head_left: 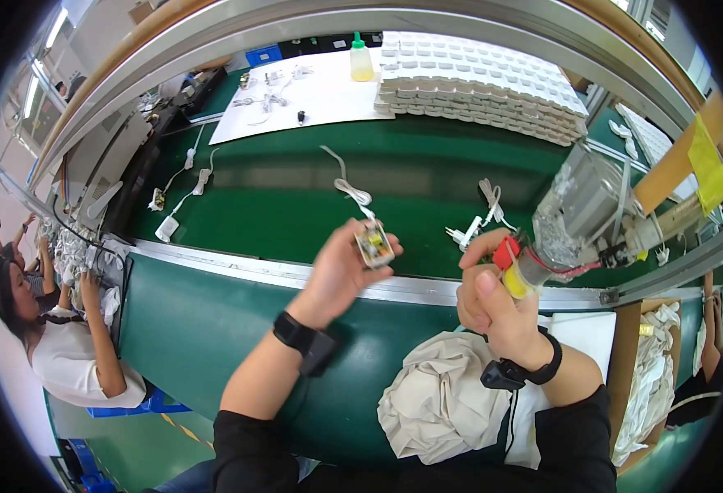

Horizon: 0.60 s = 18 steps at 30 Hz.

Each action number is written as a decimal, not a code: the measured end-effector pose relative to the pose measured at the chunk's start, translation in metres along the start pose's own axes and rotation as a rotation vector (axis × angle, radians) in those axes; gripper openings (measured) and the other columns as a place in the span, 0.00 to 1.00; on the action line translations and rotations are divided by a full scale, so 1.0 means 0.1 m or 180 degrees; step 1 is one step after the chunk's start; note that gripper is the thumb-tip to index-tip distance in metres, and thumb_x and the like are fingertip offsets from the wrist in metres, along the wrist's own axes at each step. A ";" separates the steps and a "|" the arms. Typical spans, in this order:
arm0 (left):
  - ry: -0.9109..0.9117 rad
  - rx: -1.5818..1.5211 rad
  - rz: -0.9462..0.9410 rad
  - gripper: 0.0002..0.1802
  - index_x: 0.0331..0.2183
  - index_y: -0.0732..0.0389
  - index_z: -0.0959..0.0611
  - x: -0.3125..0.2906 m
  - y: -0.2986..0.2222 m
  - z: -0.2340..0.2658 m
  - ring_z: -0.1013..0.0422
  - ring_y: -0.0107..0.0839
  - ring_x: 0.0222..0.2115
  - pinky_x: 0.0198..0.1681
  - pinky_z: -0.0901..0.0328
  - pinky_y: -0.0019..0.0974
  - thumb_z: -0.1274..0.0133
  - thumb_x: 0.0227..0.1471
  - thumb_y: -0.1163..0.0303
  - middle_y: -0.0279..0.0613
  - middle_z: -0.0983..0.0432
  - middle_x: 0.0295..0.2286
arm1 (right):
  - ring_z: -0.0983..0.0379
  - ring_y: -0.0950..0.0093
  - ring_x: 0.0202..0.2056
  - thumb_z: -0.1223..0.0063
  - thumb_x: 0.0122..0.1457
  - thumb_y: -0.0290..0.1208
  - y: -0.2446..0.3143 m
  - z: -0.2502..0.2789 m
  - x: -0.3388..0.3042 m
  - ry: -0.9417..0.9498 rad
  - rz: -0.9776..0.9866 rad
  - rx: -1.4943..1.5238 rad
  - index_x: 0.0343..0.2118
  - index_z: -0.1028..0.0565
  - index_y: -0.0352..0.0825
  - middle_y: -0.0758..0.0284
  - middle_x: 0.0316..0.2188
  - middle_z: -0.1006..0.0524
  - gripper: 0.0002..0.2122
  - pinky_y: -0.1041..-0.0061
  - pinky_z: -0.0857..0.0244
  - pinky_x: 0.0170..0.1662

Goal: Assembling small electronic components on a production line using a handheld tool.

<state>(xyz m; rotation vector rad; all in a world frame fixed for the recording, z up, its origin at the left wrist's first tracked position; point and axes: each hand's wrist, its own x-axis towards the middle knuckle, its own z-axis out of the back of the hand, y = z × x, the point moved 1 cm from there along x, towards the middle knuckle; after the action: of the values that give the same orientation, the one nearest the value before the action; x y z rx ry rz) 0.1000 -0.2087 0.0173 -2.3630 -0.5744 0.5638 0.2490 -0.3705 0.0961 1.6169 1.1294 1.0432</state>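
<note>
My left hand [341,271] holds a small white power adapter housing [375,246] over the metal rail. Its top is off, and a circuit board with yellow parts shows inside. A white cable [351,191] runs from it onto the green belt. My right hand [501,316] is closed around the yellow and red lower end of a mounted tool [579,214], a grey cylinder wrapped in clear plastic. The palm hides part of that grip. Beside it on the belt lies a coiled white cable with a plug [466,234].
Cabled adapters [167,228] lie on the belt's left. Stacked white trays [476,82] and a green-capped bottle [361,62] stand at the back. Beige cloth [443,398] lies in front of me, a carton of white parts [649,378] at right. A co-worker [82,353] sits at left.
</note>
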 end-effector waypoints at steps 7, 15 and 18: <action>0.0396 0.0433 0.0683 0.21 0.52 0.60 0.40 -0.25 1.01 -0.37 0.32 0.32 0.46 0.41 0.29 0.35 0.60 0.57 0.75 0.44 0.33 0.46 | 0.51 0.87 0.11 0.54 0.60 0.39 0.04 0.08 0.10 -0.0120 0.0033 -0.0053 0.38 0.41 0.33 0.75 0.11 0.43 0.15 0.85 0.56 0.14; 0.0965 0.0483 0.0685 0.23 0.53 0.59 0.41 -0.27 1.11 -0.42 0.35 0.34 0.50 0.44 0.30 0.37 0.60 0.57 0.78 0.46 0.36 0.50 | 0.50 0.87 0.11 0.54 0.60 0.39 -0.11 0.19 0.18 -0.0232 0.0228 0.0013 0.37 0.41 0.35 0.75 0.11 0.42 0.14 0.85 0.56 0.14; 0.0969 0.0485 0.0606 0.23 0.53 0.59 0.41 -0.28 1.09 -0.42 0.35 0.34 0.50 0.45 0.30 0.37 0.60 0.56 0.79 0.47 0.37 0.51 | 0.50 0.87 0.11 0.53 0.59 0.39 -0.14 0.19 0.17 -0.0163 0.0309 0.0038 0.36 0.41 0.36 0.75 0.11 0.42 0.14 0.85 0.56 0.14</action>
<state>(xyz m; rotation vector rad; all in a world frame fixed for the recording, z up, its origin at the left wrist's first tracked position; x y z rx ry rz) 0.1269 -0.3201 -0.0188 -2.3104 -0.1652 0.3069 0.2678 -0.3546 0.0806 1.7129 1.0338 1.0527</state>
